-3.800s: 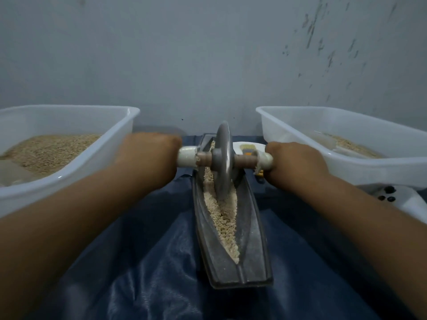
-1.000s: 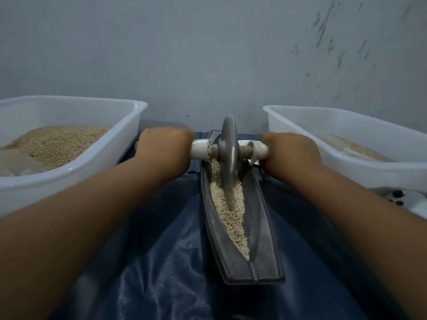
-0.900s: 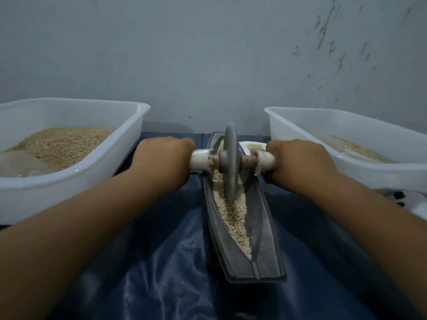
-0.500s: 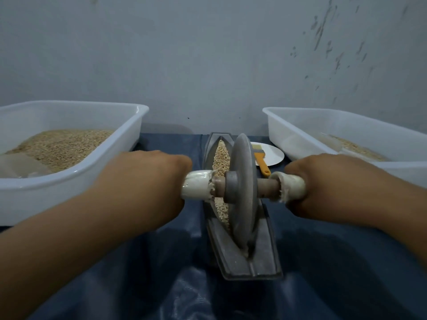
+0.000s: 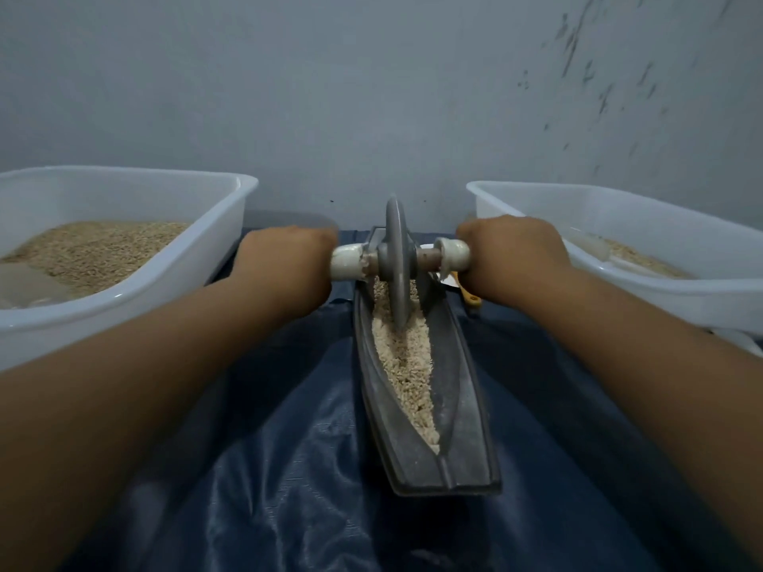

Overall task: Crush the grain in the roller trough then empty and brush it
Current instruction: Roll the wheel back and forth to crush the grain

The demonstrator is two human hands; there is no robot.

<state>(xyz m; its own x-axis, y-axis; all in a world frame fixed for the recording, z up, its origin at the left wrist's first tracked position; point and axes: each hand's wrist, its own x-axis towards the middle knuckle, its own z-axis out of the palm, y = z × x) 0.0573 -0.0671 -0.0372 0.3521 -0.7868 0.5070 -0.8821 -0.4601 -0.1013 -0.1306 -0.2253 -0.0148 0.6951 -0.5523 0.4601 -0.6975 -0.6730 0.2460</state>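
A long grey boat-shaped roller trough (image 5: 468,431) lies lengthwise in front of me on a dark blue sheet, with pale grain (image 5: 406,361) along its groove. A grey metal roller wheel (image 5: 397,258) stands on edge in the grain near the trough's far end. My left hand (image 5: 285,258) grips the white left end of its axle handle (image 5: 349,262), and my right hand (image 5: 512,253) grips the white right end. A yellow brush handle (image 5: 470,297) peeks out under my right wrist.
A white plastic tub (image 5: 198,258) with grain stands at the left. Another white tub (image 5: 644,291) with some grain stands at the right. The blue sheet (image 5: 289,468) covers the surface. A grey wall rises just behind the trough.
Half a second ago the wheel was at the trough's near end. Both hands have pushed it away to the far end, uncovering the grain in the near half.
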